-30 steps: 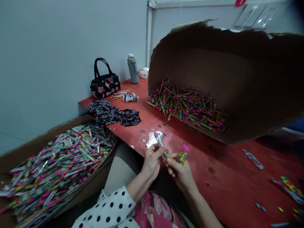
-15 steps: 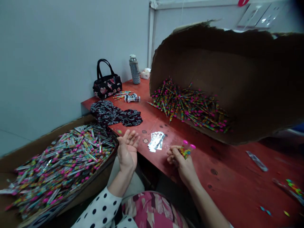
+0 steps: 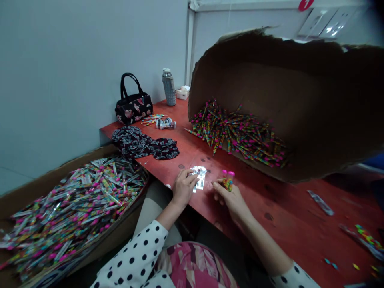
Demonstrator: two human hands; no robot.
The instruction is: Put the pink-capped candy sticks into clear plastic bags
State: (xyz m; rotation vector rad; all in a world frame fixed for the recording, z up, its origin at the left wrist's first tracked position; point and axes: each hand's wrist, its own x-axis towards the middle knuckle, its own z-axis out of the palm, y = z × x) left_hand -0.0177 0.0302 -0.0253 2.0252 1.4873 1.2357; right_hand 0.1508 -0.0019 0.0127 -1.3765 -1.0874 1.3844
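My left hand (image 3: 183,188) is at the near-left side of a small pile of flat silver packets (image 3: 200,178) on the red table (image 3: 252,240). Its fingers are drawn together on the edge of the pile, pinching there. In my right hand (image 3: 229,198) are clear tubes (image 3: 228,182) with pink caps and colourful candies inside, held upright; two caps show. To the left, a low cardboard box (image 3: 132,218) is full of similar tubes in clear wrappers (image 3: 87,200). A large torn carton (image 3: 270,84) lies on its side, with many pink-capped tubes (image 3: 234,132) spilling towards its opening.
A patterned dark cloth (image 3: 144,144), a floral handbag (image 3: 134,108), a flask (image 3: 169,88) and a tissue pack (image 3: 183,93) are at the back left. On the right lie a clear wrapper (image 3: 320,202) and loose candies (image 3: 331,263). The table's front edge runs below my hands.
My left hand has moved right from beside the box, turning from palm-up and open to fingers closed on the silver packets. My right hand keeps the tubes, now more upright.
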